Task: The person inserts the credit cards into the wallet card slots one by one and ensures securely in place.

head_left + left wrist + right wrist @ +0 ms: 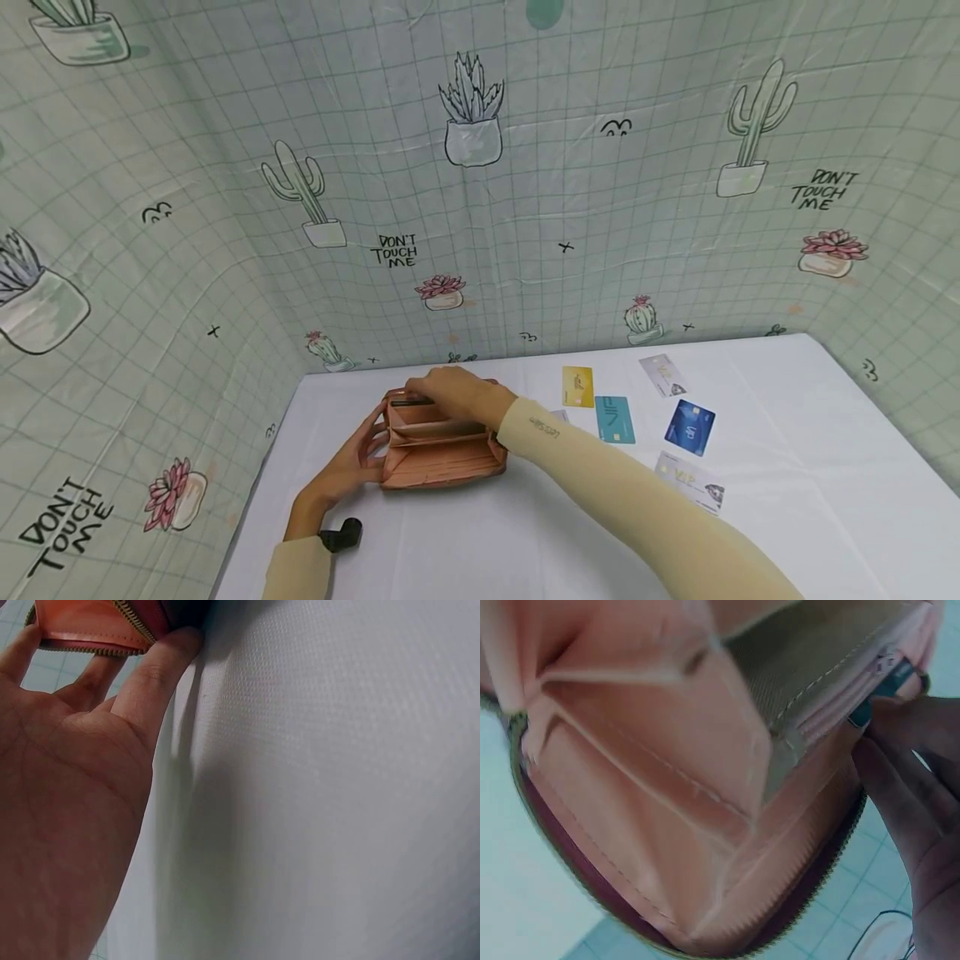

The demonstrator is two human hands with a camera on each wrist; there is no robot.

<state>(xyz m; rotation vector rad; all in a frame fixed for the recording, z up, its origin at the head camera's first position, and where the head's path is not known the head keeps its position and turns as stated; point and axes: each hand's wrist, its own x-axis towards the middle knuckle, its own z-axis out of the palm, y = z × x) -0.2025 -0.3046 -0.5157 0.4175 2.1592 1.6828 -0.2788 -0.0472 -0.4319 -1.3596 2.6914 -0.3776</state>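
Note:
An orange zip-around wallet (446, 464) stands unzipped on the white table, its folded compartments facing up. My left hand (341, 471) grips its left side, thumb at the near corner and fingers spread along the outer wall. In the left wrist view the brass zipper edge of the wallet (90, 634) lies by the fingertips. My right hand (461, 396) reaches over the wallet to its far compartment. Close up in the right wrist view, the right hand (930, 780) pinches a dark green card (861, 714) by the inner pocket; most of this card is hidden.
To the right lie a gold card (577, 387), a teal card (615, 419), a blue card (690, 427) and silver cards (690, 481), (663, 375). Part of another card (560, 415) shows behind the right forearm. A patterned cloth (525, 208) hangs behind the table.

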